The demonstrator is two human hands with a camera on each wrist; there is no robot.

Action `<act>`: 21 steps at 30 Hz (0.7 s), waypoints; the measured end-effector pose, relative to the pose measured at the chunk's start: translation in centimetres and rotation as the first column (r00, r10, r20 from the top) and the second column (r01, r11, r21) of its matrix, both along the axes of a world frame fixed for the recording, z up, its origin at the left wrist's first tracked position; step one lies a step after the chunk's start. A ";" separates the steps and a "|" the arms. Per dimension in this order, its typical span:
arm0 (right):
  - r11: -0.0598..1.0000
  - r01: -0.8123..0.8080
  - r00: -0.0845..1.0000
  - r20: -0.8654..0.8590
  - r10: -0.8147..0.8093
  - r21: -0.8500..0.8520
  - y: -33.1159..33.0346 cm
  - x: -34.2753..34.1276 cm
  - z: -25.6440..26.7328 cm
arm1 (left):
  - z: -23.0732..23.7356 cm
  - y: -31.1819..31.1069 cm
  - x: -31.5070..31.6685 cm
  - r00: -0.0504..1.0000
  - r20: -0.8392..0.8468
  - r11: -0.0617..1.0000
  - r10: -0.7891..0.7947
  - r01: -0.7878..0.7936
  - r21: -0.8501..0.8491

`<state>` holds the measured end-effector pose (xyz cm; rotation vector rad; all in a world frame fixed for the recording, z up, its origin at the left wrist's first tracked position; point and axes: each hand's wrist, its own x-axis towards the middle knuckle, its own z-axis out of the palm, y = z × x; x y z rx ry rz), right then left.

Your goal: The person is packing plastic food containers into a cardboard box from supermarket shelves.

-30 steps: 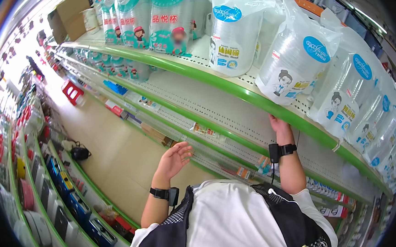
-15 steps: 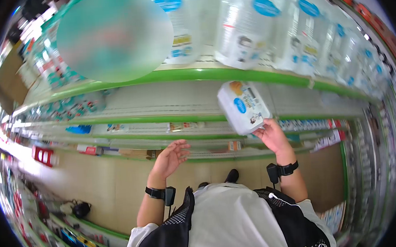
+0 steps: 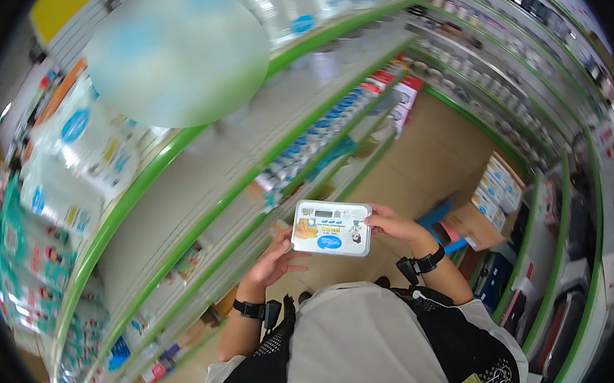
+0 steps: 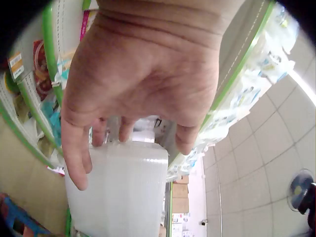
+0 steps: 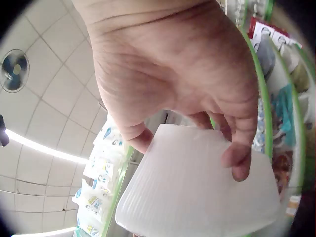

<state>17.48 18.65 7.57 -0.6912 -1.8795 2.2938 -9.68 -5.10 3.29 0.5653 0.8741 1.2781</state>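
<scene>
A white plastic package with a printed label and blue oval (image 3: 332, 228) is held in front of the body, label facing up. The right hand (image 3: 399, 226) grips its right end, thumb on the label side; in the right wrist view this hand (image 5: 182, 74) has its fingers round the stacked translucent side (image 5: 197, 182). At the package's left end is the left hand (image 3: 270, 264), fingers spread. The left wrist view shows the left hand (image 4: 143, 74) with loosely bent fingers at the edge of the package (image 4: 121, 190); firm contact is unclear.
Green-edged shelves (image 3: 176, 147) run diagonally, with bagged clear containers (image 3: 90, 142) on top. At the right, an open cardboard box (image 3: 474, 226) holds packages, beside more shelving (image 3: 565, 266). Floor (image 3: 406, 177) lies between.
The right hand has brought the package from the shelf to between both hands, and its label now faces up. The view has swung right along the aisle. The left hand is now beside the package.
</scene>
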 end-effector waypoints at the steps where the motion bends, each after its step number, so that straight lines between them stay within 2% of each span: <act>1: 0.999 0.042 0.999 -0.009 -0.042 0.002 1.2 2.5 0.0 | 0.3 2.5 1.9 0.999 -0.009 0.999 -0.042 0.042 0.002; 4: 0.976 0.196 0.980 0.003 -0.197 0.090 5.0 10.8 -0.9 | 1.1 10.1 8.0 0.985 -0.092 0.988 -0.145 0.139 -0.065; 7: 0.946 0.315 0.949 -0.019 -0.315 0.080 9.5 19.3 -1.6 | 0.5 18.1 14.9 0.946 -0.135 0.952 -0.296 0.281 -0.123; 9: 0.886 0.452 0.892 -0.056 -0.448 0.109 11.7 24.6 -3.1 | 0.4 22.9 19.4 0.968 -0.067 0.961 -0.241 0.228 -0.159; 11: 0.818 0.552 0.833 -0.070 -0.548 0.159 13.1 30.0 -3.9 | 0.2 27.2 23.6 0.945 -0.081 0.940 -0.317 0.301 -0.163; 13: 0.743 0.637 0.758 0.008 -0.652 0.205 13.4 34.6 -4.6 | 0.1 31.0 27.3 0.922 -0.090 0.918 -0.377 0.359 -0.168; 15: 0.689 0.700 0.697 0.030 -0.716 0.189 13.6 38.6 -5.2 | -0.2 34.7 30.9 0.899 -0.082 0.896 -0.431 0.416 -0.155; 17: 0.707 0.691 0.699 0.109 -0.706 0.148 13.2 41.5 -3.1 | -0.3 38.0 34.5 0.867 -0.100 0.868 -0.488 0.469 -0.165; 19: 0.635 0.756 0.625 0.115 -0.772 0.159 13.3 44.1 -4.8 | -1.0 41.3 37.5 0.828 -0.132 0.835 -0.545 0.520 -0.183; 21: 0.507 0.861 0.505 0.054 -0.862 0.034 13.7 46.0 -6.8 | -1.8 44.6 39.8 0.783 -0.118 0.786 -0.611 0.583 -0.206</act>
